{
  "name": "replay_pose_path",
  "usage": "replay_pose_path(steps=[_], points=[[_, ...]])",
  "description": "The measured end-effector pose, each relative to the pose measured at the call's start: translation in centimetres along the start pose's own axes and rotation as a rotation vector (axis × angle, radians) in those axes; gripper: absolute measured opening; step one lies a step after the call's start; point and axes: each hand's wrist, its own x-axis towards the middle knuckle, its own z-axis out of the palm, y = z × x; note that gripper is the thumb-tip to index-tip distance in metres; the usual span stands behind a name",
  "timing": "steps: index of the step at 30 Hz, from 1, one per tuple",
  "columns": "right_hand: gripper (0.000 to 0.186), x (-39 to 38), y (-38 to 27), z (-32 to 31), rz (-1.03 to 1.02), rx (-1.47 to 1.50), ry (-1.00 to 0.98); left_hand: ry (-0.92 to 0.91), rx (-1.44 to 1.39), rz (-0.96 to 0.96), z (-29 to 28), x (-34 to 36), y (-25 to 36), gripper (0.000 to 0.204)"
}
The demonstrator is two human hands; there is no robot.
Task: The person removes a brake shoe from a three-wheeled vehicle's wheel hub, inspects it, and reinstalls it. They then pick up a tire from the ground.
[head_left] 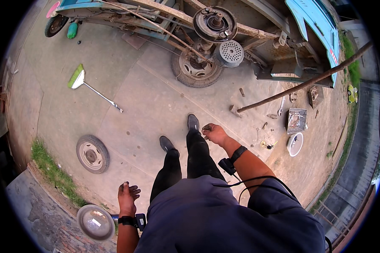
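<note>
My right hand (215,134) is held out in front of my right thigh, its fingers curled together. A small dark thing seems to sit between the fingertips, too small to name. Down at my left side hangs my left hand (127,198), fingers loosely bent and apart, with nothing in it. Ahead of me a vehicle axle shows a bare brake assembly with a hub (215,24). Below that, a perforated metal drum (231,53) sits against a wheel with a tyre (197,69).
A wooden pole (299,81) slants up rightward from a block. To the right lie a wrench (281,105), a metal tool tray (297,120) and a white basin (295,144). Leftward are a green broom (77,77), a loose wheel (92,154) and a round metal pan (95,222).
</note>
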Motion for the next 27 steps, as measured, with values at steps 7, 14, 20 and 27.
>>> replay_pose_path(steps=[7, 14, 20, 27], points=[[0.031, -1.2, -1.0, -0.2, -0.002, 0.002, 0.016, -0.023, 0.006, 0.009, -0.2, -0.1, -0.1, 0.049], [0.031, -2.3, -1.6, -0.9, -0.027, -0.006, 0.041, -0.046, 0.002, 0.033, -0.8, 0.4, 0.0, 0.052], [0.035, -3.3, -2.6, -1.0, 0.007, -0.005, -0.002, -0.036, -0.026, 0.057, -1.1, 0.1, 0.4, 0.049], [0.035, -4.8, -4.3, -1.3, -0.038, -0.01, 0.008, -0.064, -0.116, 0.089, -2.1, 0.3, 0.6, 0.044]])
